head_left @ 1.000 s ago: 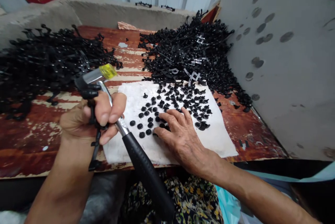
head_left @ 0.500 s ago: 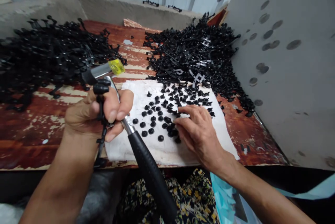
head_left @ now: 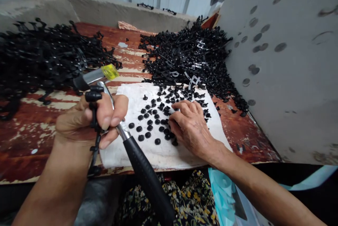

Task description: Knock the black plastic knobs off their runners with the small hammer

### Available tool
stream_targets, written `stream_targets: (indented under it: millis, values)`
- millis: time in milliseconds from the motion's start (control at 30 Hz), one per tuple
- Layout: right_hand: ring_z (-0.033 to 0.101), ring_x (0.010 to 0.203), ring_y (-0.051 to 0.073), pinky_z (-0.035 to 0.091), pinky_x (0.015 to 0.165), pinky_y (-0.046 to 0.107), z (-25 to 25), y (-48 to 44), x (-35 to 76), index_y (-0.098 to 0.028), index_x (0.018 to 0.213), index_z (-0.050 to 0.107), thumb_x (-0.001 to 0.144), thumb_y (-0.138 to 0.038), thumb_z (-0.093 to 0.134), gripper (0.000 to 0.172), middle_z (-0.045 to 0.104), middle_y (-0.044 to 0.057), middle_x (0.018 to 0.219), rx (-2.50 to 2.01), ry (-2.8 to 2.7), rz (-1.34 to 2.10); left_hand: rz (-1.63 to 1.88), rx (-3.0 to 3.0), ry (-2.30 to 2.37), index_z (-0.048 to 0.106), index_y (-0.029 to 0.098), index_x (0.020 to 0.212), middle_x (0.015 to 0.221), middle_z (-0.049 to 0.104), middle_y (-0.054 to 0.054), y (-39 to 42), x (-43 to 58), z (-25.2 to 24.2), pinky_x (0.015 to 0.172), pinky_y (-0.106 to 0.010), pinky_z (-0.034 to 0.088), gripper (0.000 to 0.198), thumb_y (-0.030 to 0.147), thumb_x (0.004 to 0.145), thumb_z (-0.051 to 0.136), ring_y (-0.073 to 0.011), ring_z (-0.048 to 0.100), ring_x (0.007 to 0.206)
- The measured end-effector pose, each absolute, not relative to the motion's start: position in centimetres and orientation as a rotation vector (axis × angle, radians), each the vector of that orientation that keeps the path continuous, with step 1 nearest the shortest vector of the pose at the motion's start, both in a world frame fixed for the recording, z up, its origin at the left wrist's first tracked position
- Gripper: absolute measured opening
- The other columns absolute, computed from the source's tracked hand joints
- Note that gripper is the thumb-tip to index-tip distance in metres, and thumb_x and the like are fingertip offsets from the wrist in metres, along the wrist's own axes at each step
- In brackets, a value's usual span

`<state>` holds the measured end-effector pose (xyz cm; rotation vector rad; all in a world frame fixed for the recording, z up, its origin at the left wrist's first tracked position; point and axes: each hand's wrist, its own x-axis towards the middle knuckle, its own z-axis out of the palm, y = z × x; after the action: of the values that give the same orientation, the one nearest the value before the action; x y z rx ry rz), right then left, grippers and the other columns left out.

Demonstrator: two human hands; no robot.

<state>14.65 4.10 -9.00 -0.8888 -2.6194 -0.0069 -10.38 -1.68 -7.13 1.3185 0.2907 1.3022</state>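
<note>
My left hand [head_left: 105, 115] is closed around a small hammer [head_left: 124, 132] with a yellow striking face, a metal neck and a black grip slanting down toward my lap. The same fingers pinch a black jointed plastic strip [head_left: 95, 141], its lower end hanging below the hand. My right hand [head_left: 191, 127] rests over small black caps [head_left: 157, 141] scattered on a white cloth [head_left: 126, 157]. Its index finger reaches forward among them, apart from the finger or thumb below. Nothing shows between these fingers, though the palm side is hidden.
Piles of black plastic strips lie at the left [head_left: 47, 56] and at the back right [head_left: 179, 56] of the worn red table [head_left: 23, 148]. A grey spotted panel [head_left: 271, 78] stands along the right side. Behind runs a low concrete ledge [head_left: 105, 12].
The whole view has shifted slightly. My right hand has slid a little left and forward over the caps. My left hand still grips the hammer and the strip.
</note>
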Motion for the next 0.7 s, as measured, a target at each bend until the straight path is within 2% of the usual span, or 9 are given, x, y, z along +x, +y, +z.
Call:
stream_targets:
  millis: [167, 400, 700]
  values:
    - [0.052, 0.107, 0.029, 0.034, 0.097, 0.054, -8.5, 4.5, 14.7, -0.017, 0.081, 0.065, 0.093, -0.016, 0.05, 0.019, 0.065, 0.012, 0.107, -0.935, -2.672, -0.062, 1.271, 1.306, 0.287, 0.074, 0.016, 0.087, 0.073, 0.055, -0.002, -1.6, -10.7, -7.2, 0.034, -0.013, 0.051, 0.02, 0.032, 0.088, 0.063, -0.0085, 0.058, 0.042]
    - [0.05, 0.113, 0.031, 0.036, 0.1, 0.058, -8.1, 1.8, 16.7, -0.014, 0.103, 0.064, 0.091, -0.008, 0.047, 0.022, 0.059, 0.016, 0.119, -0.771, -2.557, 0.106, 1.281, 1.298, 0.265, 0.073, 0.015, 0.086, 0.07, 0.053, -0.001, -1.5, -10.6, -7.0, 0.036, -0.013, 0.052, 0.018, 0.03, 0.087, 0.064, -0.0087, 0.059, 0.045]
    - [0.042, 0.124, 0.034, 0.029, 0.107, 0.066, -9.3, -0.7, 17.1, -0.017, 0.116, 0.061, 0.096, -0.019, 0.049, 0.024, 0.052, 0.016, 0.129, -0.75, -2.602, 0.143, 1.258, 1.392, 0.212, 0.073, 0.012, 0.094, 0.072, 0.052, -0.003, -1.3, -10.7, -7.0, 0.035, -0.013, 0.052, 0.023, 0.028, 0.092, 0.057, -0.0083, 0.056, 0.048]
